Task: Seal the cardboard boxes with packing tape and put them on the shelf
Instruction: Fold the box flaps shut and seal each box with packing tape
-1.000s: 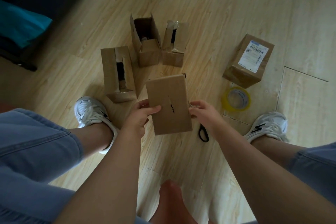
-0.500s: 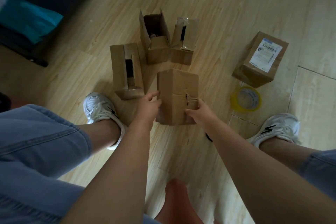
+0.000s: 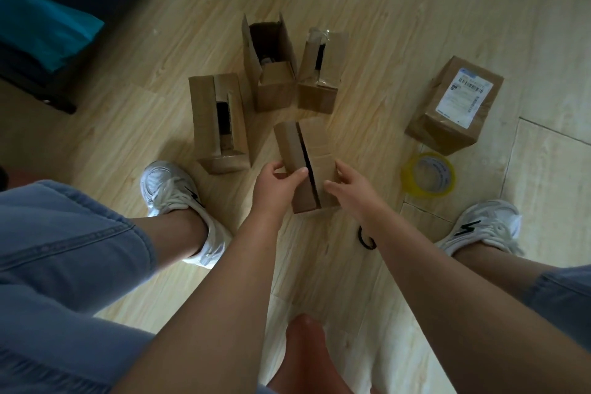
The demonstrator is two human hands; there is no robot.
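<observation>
We look down at a pale wooden floor (image 3: 383,9). Furthest left stands a cardboard box (image 3: 204,125) whose flaps gape along a dark slit. Beside it an open-topped box (image 3: 275,93) touches a third box (image 3: 316,96) with wrinkled clear tape at its top. All three seem to wait unsealed, kept close.

In the middle, nearer us, the small box (image 3: 319,147) sits between both hands, and we cannot tell whether it rests on the floor. Its two top flaps nearly meet along a dark gap, so we judge they are being closed for taping. The left hand (image 3: 275,184) grips its left edge, fingers curled, thumb on the flap. The right hand (image 3: 348,184) is open, its fairly straight fingers laid against the right side.

Below the right wrist shows a black loop, probably a scissors handle (image 3: 366,240). Further right, the yellow tape roll (image 3: 428,176) lies flat within reach, and beyond it stands a taped, labelled box (image 3: 463,96). No shelf is visible.
</observation>
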